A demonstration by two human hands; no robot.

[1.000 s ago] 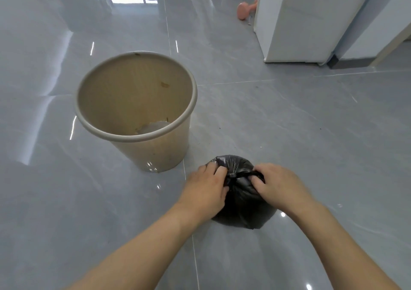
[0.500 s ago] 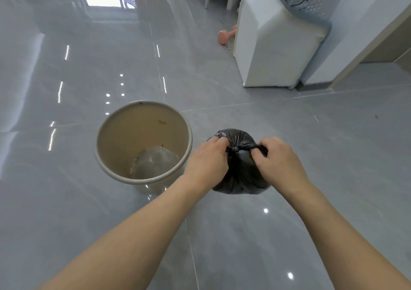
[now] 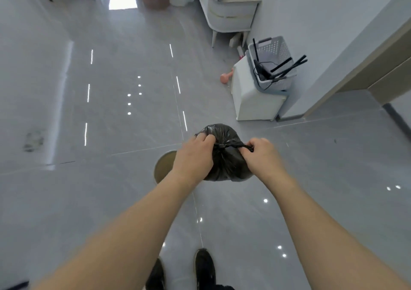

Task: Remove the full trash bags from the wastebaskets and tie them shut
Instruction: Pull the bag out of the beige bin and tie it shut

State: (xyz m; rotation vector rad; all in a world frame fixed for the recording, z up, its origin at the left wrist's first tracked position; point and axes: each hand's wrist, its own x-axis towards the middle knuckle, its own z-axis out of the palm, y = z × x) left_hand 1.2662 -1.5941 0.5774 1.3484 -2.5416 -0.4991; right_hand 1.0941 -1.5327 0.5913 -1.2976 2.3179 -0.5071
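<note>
Black trash bag (image 3: 224, 156) held up clear of the floor, out of the beige wastebasket (image 3: 163, 167) below-left. Left hand (image 3: 195, 156) and right hand (image 3: 263, 156) each pinched tight on a twisted tail, pulling apart, likely cinching the knot (image 3: 221, 145) closed.

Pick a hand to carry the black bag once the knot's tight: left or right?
Right, probably. The right hand pinches a twisted tail of the black bag beside the knot, a ready handle. The left hand covers its side, fingers over the top.
</note>
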